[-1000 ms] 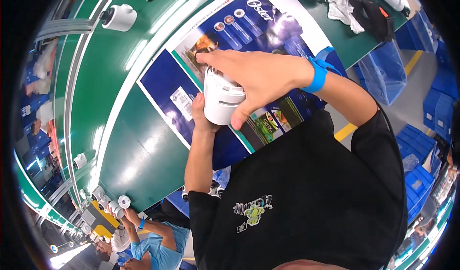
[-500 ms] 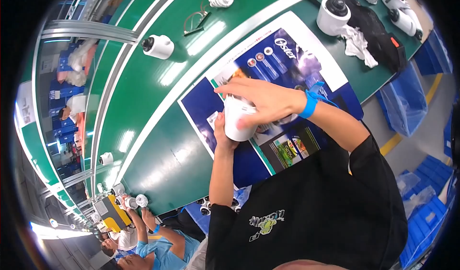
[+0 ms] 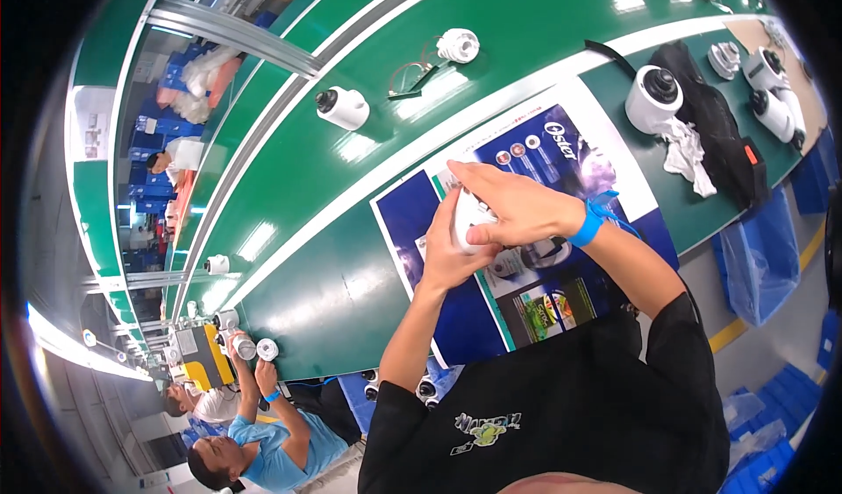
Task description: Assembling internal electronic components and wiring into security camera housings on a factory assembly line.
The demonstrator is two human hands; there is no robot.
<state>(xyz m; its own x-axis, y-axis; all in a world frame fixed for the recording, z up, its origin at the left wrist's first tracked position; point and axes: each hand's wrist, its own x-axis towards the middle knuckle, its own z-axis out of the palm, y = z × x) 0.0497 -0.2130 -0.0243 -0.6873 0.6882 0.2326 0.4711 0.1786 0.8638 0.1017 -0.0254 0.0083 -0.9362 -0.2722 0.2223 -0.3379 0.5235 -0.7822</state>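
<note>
Both my hands are wrapped round a white plastic housing (image 3: 471, 222), roughly cylindrical, above a blue-and-white printed sheet (image 3: 460, 323). From the left side my left hand (image 3: 449, 253) grips it, fingers closed along its wall. My right hand (image 3: 517, 203) lies over its top and right side, the thumb pressed on the white surface. Much of the housing is hidden by my fingers. A blue wrist strap (image 3: 589, 222) circles my right wrist.
White housings with black tops stand at the right (image 3: 653, 99) and on the green conveyor (image 3: 342, 108). Beside the right one lie a white cloth (image 3: 687, 156) and a black bag (image 3: 715, 126). A white coiled part (image 3: 458, 45) has wires. A co-worker (image 3: 281, 441) handles white parts at lower left.
My left hand has moved up round the housing and covers more of it. The housing is tilted differently, and my right thumb has bent in. The whole view has shifted.
</note>
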